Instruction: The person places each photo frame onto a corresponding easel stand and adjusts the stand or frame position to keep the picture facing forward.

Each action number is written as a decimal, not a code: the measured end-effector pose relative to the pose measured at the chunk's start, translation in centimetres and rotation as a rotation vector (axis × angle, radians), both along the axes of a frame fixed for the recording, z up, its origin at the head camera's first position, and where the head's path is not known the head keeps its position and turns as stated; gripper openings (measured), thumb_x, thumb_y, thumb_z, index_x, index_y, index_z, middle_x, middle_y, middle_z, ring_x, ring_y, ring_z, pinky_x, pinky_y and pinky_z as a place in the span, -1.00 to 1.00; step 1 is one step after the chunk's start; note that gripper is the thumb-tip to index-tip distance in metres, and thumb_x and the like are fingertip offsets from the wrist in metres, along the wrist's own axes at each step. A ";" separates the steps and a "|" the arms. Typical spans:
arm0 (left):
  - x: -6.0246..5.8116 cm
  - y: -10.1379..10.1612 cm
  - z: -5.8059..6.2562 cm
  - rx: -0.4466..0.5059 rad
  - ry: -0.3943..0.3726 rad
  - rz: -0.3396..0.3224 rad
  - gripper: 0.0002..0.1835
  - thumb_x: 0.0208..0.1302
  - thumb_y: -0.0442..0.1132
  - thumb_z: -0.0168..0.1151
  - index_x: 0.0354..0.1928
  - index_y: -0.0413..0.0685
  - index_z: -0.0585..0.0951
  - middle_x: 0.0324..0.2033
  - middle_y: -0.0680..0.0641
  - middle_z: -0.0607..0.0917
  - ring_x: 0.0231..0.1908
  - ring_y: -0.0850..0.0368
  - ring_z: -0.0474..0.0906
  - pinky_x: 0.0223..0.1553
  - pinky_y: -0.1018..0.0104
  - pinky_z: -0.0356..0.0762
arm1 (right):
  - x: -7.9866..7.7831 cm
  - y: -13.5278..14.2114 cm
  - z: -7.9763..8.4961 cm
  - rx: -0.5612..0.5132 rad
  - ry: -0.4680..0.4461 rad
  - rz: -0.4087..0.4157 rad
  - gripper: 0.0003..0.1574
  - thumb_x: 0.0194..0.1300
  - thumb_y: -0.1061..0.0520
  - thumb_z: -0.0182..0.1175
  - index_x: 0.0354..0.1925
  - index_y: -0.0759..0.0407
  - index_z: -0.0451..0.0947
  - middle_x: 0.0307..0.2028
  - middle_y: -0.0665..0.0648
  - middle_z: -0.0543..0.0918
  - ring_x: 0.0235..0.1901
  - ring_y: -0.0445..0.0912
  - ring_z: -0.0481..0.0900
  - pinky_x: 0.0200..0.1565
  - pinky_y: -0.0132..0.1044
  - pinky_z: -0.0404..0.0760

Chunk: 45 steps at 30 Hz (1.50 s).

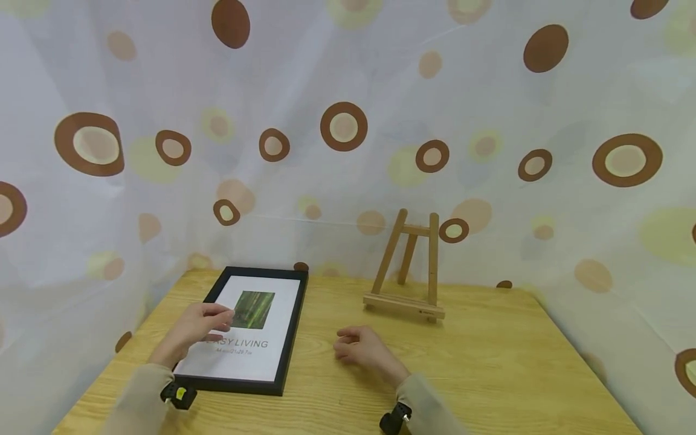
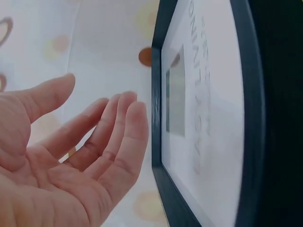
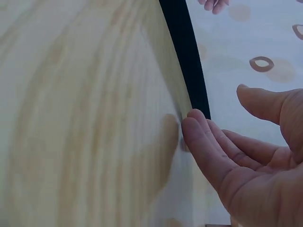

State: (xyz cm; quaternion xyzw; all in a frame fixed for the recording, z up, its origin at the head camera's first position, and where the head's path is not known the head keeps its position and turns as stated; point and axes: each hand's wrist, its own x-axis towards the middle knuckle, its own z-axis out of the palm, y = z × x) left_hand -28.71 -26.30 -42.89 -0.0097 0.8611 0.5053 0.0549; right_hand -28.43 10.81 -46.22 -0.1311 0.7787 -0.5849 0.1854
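Note:
A black picture frame [image 1: 288,356] with a white insert, a small green picture and the printed words "EASY LIVING" lies flat at the left of the table. Over its left side hovers my left hand [image 1: 198,326], fingers loosely bent and holding nothing. In the left wrist view its thumb stands apart from the fingers, beside the frame's border [image 2: 255,94]. My right hand [image 1: 367,350] is low over the wood, right of the frame, relaxed, with nothing in its grasp. Behind it a small wooden easel [image 1: 405,304] stands upright near the back edge.
The light wooden table [image 1: 489,362] runs back to a white curtain [image 1: 304,78] printed with brown and beige ovals, which also closes off both sides. Each wrist wears a black strap with a small device, such as the left wrist camera [image 1: 182,397].

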 end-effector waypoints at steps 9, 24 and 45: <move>-0.3 -3.9 -0.7 0.058 -0.065 -0.037 -0.44 0.44 -0.17 0.13 0.22 -0.58 0.38 0.06 -0.42 0.61 -0.06 -0.01 0.66 0.00 0.13 0.67 | 0.7 -2.2 -0.5 -0.158 -0.168 0.055 -0.40 0.32 0.27 0.24 0.27 0.46 0.37 0.05 0.33 0.64 -0.09 0.00 0.71 -0.02 -0.14 0.70; 0.0 -9.3 -1.4 0.084 -0.117 -0.043 -0.48 0.46 -0.15 0.10 0.13 -0.59 0.43 -0.31 -0.01 0.69 -0.32 0.20 0.60 -0.26 0.36 0.67 | 1.7 -5.5 -1.5 -0.319 -0.337 0.106 -0.48 0.36 0.33 0.16 0.25 0.49 0.38 0.01 0.30 0.66 -0.05 0.04 0.70 0.01 -0.11 0.68; 0.8 -11.7 -2.5 0.078 -0.264 -0.141 -0.56 0.41 -0.32 0.08 0.14 -0.63 0.43 -0.16 -0.16 0.75 -0.22 0.12 0.67 -0.15 0.19 0.70 | 2.1 -7.3 -1.0 -0.241 -0.384 0.111 -0.46 0.43 0.30 0.05 0.29 0.55 0.30 0.04 0.34 0.62 -0.01 0.06 0.66 -0.09 -0.07 0.72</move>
